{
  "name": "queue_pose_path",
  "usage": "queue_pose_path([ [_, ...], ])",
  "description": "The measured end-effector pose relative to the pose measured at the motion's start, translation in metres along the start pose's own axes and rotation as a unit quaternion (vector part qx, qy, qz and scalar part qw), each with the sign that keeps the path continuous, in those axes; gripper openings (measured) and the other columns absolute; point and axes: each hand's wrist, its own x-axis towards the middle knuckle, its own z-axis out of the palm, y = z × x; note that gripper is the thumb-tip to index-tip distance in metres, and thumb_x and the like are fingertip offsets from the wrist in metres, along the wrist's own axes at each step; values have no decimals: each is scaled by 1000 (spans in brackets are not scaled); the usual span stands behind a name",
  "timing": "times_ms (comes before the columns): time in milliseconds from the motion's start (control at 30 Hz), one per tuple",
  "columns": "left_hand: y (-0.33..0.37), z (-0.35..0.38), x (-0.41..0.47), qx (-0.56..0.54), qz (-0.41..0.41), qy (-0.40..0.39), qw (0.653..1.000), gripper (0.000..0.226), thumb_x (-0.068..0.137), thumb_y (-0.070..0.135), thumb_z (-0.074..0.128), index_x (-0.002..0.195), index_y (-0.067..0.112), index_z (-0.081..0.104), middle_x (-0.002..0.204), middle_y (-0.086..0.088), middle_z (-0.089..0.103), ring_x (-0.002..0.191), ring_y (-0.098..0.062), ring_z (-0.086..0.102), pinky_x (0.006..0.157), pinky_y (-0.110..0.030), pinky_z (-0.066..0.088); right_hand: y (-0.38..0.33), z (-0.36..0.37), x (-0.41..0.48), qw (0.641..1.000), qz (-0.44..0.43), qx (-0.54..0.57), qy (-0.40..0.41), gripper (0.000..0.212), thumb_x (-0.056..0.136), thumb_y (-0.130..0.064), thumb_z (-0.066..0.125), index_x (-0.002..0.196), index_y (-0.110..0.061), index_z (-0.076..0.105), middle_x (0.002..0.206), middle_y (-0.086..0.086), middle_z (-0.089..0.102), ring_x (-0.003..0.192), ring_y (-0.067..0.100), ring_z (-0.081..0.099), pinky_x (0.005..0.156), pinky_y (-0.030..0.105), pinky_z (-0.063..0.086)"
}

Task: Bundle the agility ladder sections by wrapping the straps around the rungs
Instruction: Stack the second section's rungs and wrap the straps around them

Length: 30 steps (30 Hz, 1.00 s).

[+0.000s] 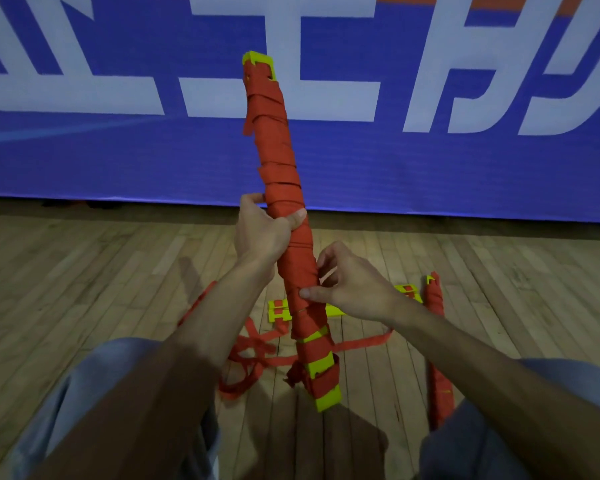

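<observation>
Two strap-wrapped ladder bundles: the upright bundle [278,147] running from centre toward 12 o'clock, and the floor bundle [436,341] at 4 o'clock. Two hands: left hand [262,233] and right hand [350,285]. One cluster of loose yellow rungs [279,310] at 6 o'clock, number unclear. One tangle of red strap [253,355] at 7 o'clock.

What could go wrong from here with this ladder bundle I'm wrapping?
The right hand only pinches the strap against the bundle; letting go could loosen the wraps. The strap's loose tail lies tangled on the floor and may snag when pulled. Wraps near the lower end look slack, so rungs might slip out.
</observation>
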Motion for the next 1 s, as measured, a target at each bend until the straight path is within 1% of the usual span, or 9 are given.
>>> queue_pose_path([
  [167, -4, 0, 2, 5, -7, -12, 1000, 32, 71, 24, 85, 90, 26, 59, 96, -2, 72, 87, -21, 70, 84, -45, 57, -4, -9, 0, 998, -14, -55, -4, 28, 76, -38, 80, 88, -22, 60, 75, -7, 60, 69, 6, 56, 58, 21, 39],
  [300, -5, -1, 1, -3, -10, -8, 1000, 39, 71, 23, 85, 91, 28, 52, 99, -1, 70, 90, -21, 68, 86, -45, 57, -7, -17, -2, 993, -33, -90, -69, 28, 83, -36, 75, 79, -9, 67, 88, 8, 66, 83, 20, 62, 75, 36, 50],
  [400, -5, -1, 0, -8, -9, -10, 1000, 44, 71, 22, 85, 98, 27, 50, 101, -1, 68, 93, -21, 67, 86, -46, 56, -7, -23, -1, 996, -62, -54, -46, 38, 86, -37, 71, 73, -2, 64, 90, 16, 65, 86, 25, 61, 79, 41, 50],
  [533, 2, -5, -3, -18, -14, -20, 1000, 52, 73, 21, 84, 113, 21, 51, 101, 1, 67, 93, -20, 66, 85, -44, 56, 5, -21, 6, 994, -91, -42, 42, 35, 90, -38, 66, 62, -18, 61, 87, 5, 66, 85, 12, 61, 81, 36, 51],
  [633, 9, -8, -8, -44, -34, -58, 997, 56, 76, 19, 82, 124, 14, 53, 108, -3, 67, 93, -19, 66, 68, -34, 53, 11, -12, 12, 996, -71, -14, 49, 34, 94, -35, 61, 65, -18, 59, 92, 1, 67, 84, 8, 59, 77, 34, 48],
  [767, 17, -17, -11, -66, -51, -101, 991, 47, 78, 16, 79, 120, 12, 58, 102, -1, 68, 82, -12, 65, 59, -26, 47, 8, -9, 10, 985, -33, 168, -25, 16, 95, -30, 59, 94, -14, 55, 89, 0, 62, 78, 10, 59, 72, 25, 49],
  [833, 21, -23, -10, -72, -57, -126, 988, 45, 79, 17, 78, 119, 12, 59, 99, -1, 69, 82, -15, 66, 65, -29, 50, 5, -17, 7, 970, -15, 230, -77, 27, 95, -31, 58, 107, -7, 55, 82, 4, 62, 70, 13, 58, 67, 27, 50],
  [900, 24, -28, -8, -71, -59, -152, 984, 42, 80, 17, 76, 119, 13, 60, 100, -2, 71, 85, -17, 67, 69, -31, 51, 1, -26, 4, 976, -33, 176, -121, 32, 92, -38, 57, 92, -5, 60, 68, 0, 57, 61, 12, 50, 62, 26, 43],
  [1000, 26, -34, -5, -49, -39, -169, 984, 37, 81, 15, 75, 115, 14, 60, 95, 0, 71, 83, -17, 67, 66, -29, 49, -5, -37, 2, 976, -51, 157, -140, 26, 95, -23, 58, 74, -8, 62, 54, -13, 52, 53, 1, 42, 55, 14, 34],
])
